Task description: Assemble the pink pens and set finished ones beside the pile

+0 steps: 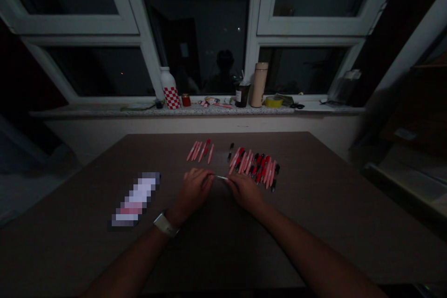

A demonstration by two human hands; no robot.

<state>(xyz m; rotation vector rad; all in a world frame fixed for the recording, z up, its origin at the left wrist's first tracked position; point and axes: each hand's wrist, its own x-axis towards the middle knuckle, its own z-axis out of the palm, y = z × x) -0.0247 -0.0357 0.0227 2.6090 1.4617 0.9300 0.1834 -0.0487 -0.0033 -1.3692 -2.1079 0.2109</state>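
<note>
Above the middle of the table, my left hand (195, 187) and my right hand (245, 190) pinch the two ends of a slim, pale pen (220, 177). My fingers cover its ends, so only a short middle stretch shows. Just beyond my right hand lies a bunch of pink, red and black pens (260, 167), with a single black pen (230, 152) at its left. A smaller row of pink pens (200, 150), with one red pen (207, 145) among them, lies beyond my left hand.
A blurred-out phone-like slab (136, 200) lies on the brown table (216, 251) at left. Along the windowsill (209, 111) stand a checkered bottle (170, 88), a red jar (186, 100), a dark cup (242, 94), a beige flask (259, 84) and yellow tape (274, 101).
</note>
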